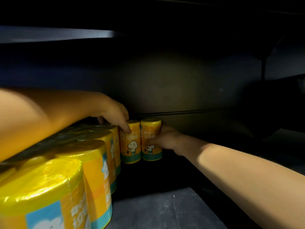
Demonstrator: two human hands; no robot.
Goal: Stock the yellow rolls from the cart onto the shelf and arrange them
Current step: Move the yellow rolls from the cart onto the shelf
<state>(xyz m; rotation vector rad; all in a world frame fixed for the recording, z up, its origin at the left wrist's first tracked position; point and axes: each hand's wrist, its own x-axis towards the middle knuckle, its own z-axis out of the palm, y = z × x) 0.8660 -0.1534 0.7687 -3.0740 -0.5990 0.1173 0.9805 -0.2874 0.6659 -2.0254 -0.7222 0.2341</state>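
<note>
Several yellow rolls stand upright on a dark shelf (165, 210), in rows running from near left to the back. At the back stand two rolls with a cartoon figure. My left hand (113, 113) reaches over the rows and rests its fingers on the top front of the left back roll (130, 146). My right hand (162, 138) grips the right back roll (151, 139) from its right side, thumb across the front. A big near roll (44, 194) fills the lower left corner.
The shelf's dark back wall (181, 90) rises just behind the two back rolls. An upper shelf board (54, 34) hangs overhead at the left. Bare grey shelf floor lies right of the rows, under my right forearm.
</note>
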